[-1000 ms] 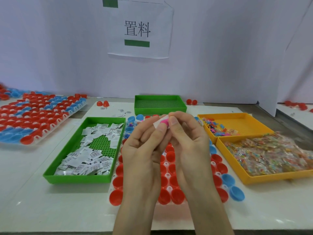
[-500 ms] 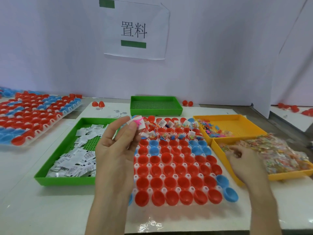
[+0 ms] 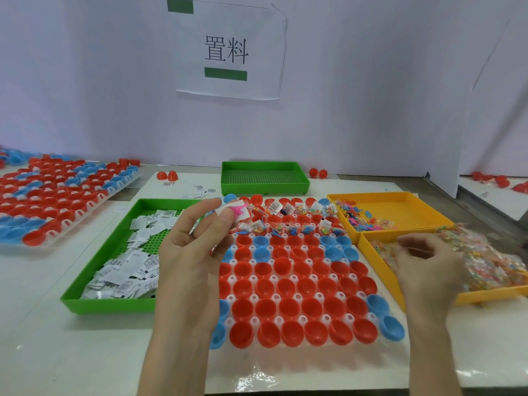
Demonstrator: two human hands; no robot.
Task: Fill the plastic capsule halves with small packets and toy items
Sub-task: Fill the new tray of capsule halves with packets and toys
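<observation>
A clear holder (image 3: 291, 281) of red and blue capsule halves lies in front of me; its two far rows hold packets and toys, the near rows are bare. My left hand (image 3: 197, 252) is raised over its left edge, fingertips pinching a white packet with a pink toy (image 3: 238, 212). My right hand (image 3: 428, 264) rests in the near yellow tray (image 3: 371, 247), fingers curled into the clear bead packets (image 3: 491, 264); whether it grips one I cannot tell.
A green tray (image 3: 85, 301) of white packets sits left of the holder. A bare green tray (image 3: 264, 178) is behind, a yellow tray (image 3: 400, 207) with small coloured toys at back right. Another capsule holder (image 3: 57, 195) lies far left. A white wall with a paper sign stands behind.
My hands, joined at the centre a second ago, have parted. The right hand went to the near yellow tray; the left keeps the packet and toy and has shifted left.
</observation>
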